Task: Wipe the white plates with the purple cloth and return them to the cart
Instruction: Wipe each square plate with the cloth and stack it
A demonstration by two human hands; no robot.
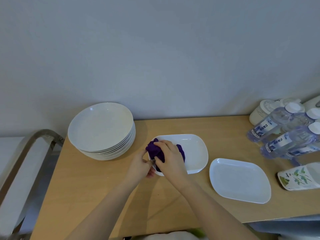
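Pale grey wall backs a wooden desk [97, 191], and every place below is given from the rectangular plate [194, 153] at its middle. Far left of that plate a metal cart handle [31, 146] stands off the desk's end, so the cart lies on the left hand's side. Nearer, just left of the plate, sits a stack of round white plates [101, 129], close to it but apart.

At the plate's left short edge the left hand [142, 163] pinches the rim, its grip narrow, steadying it. The right hand [168, 156] lies over the plate's left half, fingers curled round the bunched purple cloth [154, 149], which rests inside the plate. The plate's long axis runs left to right, and the unwiped-looking floor stretches rightward from the cloth, so the next stroke likely goes that way.

Just right of the plate lies a second rectangular plate [240, 181], near but not touching. Farther right, water bottles [284, 134] and a leaf-printed packet [301, 177] crowd that end. Open desk lies in front of the plate.
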